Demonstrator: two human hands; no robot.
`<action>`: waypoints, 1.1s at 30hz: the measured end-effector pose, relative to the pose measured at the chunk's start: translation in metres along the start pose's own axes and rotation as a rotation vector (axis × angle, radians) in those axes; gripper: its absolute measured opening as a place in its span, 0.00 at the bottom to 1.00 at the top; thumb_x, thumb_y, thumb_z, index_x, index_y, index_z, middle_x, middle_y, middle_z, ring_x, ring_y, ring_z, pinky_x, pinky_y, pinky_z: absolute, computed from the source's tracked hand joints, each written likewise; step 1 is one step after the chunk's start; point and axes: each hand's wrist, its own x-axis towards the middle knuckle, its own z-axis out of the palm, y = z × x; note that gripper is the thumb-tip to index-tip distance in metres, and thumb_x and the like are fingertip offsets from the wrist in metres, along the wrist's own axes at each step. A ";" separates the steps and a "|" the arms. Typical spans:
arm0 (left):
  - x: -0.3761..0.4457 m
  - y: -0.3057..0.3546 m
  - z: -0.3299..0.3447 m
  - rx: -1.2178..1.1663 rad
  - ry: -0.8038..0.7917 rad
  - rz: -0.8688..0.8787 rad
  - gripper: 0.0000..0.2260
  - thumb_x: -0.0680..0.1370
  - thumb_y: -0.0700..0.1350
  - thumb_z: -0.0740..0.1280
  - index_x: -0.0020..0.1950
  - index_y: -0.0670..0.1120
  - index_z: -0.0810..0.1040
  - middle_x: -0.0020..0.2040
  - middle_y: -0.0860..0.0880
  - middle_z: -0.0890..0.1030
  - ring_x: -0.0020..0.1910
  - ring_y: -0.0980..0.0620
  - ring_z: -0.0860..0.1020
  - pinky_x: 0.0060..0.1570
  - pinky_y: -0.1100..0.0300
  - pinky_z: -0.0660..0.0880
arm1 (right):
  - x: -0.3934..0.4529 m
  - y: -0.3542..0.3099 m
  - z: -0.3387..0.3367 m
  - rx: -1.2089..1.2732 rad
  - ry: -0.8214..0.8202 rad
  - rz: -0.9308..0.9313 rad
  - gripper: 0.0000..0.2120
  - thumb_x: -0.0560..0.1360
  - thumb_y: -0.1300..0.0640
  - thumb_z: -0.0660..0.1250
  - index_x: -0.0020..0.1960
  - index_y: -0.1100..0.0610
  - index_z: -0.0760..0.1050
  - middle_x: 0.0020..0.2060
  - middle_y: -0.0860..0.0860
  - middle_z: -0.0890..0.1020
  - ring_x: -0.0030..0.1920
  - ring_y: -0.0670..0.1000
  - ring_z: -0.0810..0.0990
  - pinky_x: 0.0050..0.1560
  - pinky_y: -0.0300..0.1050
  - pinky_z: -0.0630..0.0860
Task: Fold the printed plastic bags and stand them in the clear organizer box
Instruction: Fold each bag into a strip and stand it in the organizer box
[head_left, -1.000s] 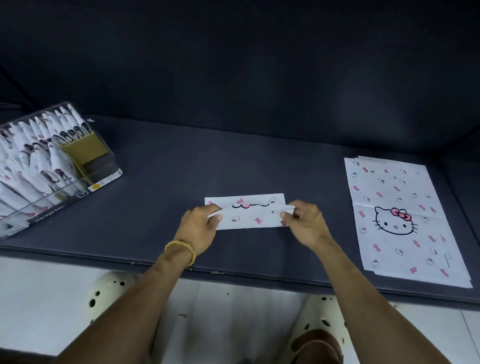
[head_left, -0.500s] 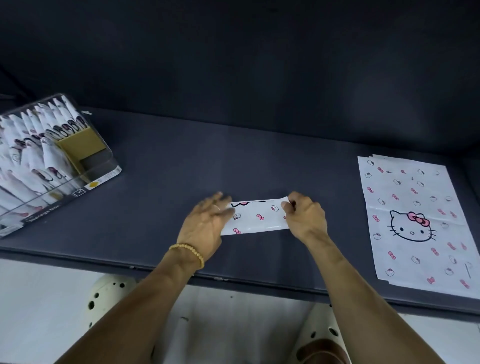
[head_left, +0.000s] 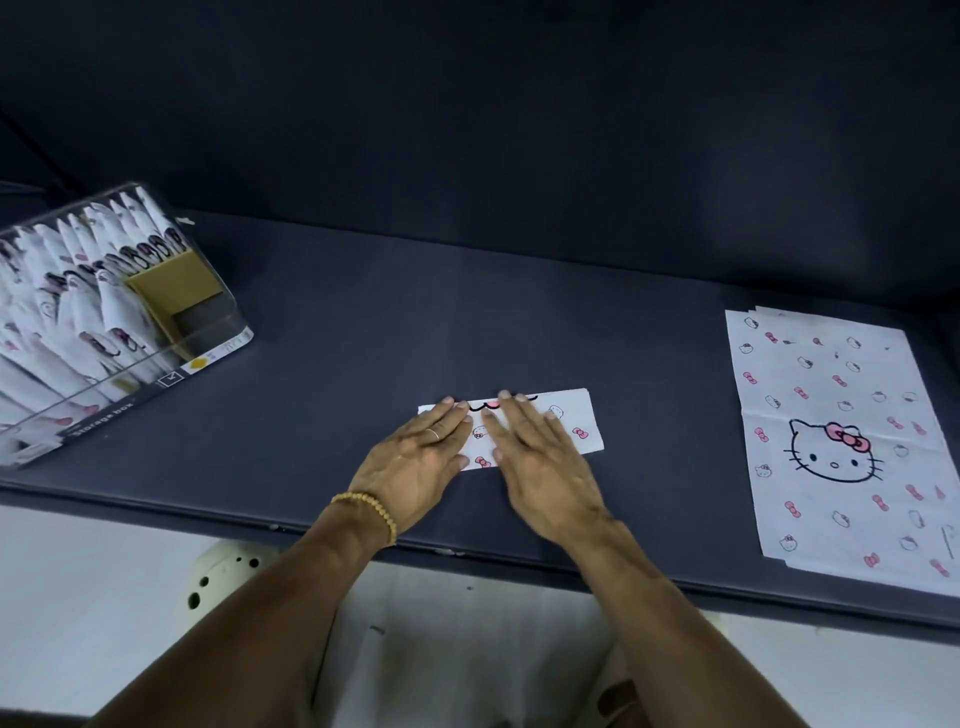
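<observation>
I am at what looks like a plain packing or craft station: a dark padded table (head_left: 363, 332) against a dark wall (head_left: 467, 104), above a pale floor. At far left a clear organizer box (head_left: 208, 332) holds folded bags; at right lies a stack of flat printed bags (head_left: 831, 441).

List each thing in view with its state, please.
Folded bag: strip lying flat, pressed by both hands.
Left hand: open, flat on the bag.
Right hand: open, flat on the bag.
Unfolded bags: flat stack.
Box: open, nearly full of standing bags.
</observation>
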 end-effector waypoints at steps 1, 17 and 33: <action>0.001 -0.001 0.001 0.026 -0.016 -0.003 0.24 0.85 0.52 0.49 0.79 0.48 0.50 0.79 0.55 0.47 0.77 0.58 0.42 0.70 0.69 0.35 | -0.003 0.012 -0.001 -0.033 -0.006 0.021 0.24 0.85 0.53 0.48 0.80 0.51 0.50 0.80 0.48 0.46 0.79 0.47 0.43 0.76 0.45 0.37; -0.042 0.020 -0.003 0.280 0.001 -0.094 0.24 0.80 0.60 0.49 0.73 0.52 0.62 0.69 0.51 0.68 0.60 0.47 0.67 0.57 0.52 0.64 | -0.056 -0.011 -0.020 -0.168 0.154 -0.026 0.13 0.68 0.58 0.73 0.52 0.56 0.82 0.53 0.52 0.80 0.51 0.56 0.80 0.45 0.50 0.77; -0.087 0.035 -0.008 -0.152 0.098 -0.048 0.15 0.82 0.54 0.56 0.60 0.52 0.79 0.54 0.52 0.78 0.55 0.50 0.73 0.55 0.56 0.71 | -0.082 -0.037 -0.011 0.108 -0.100 0.016 0.25 0.77 0.47 0.64 0.73 0.50 0.69 0.76 0.47 0.63 0.77 0.49 0.56 0.74 0.47 0.59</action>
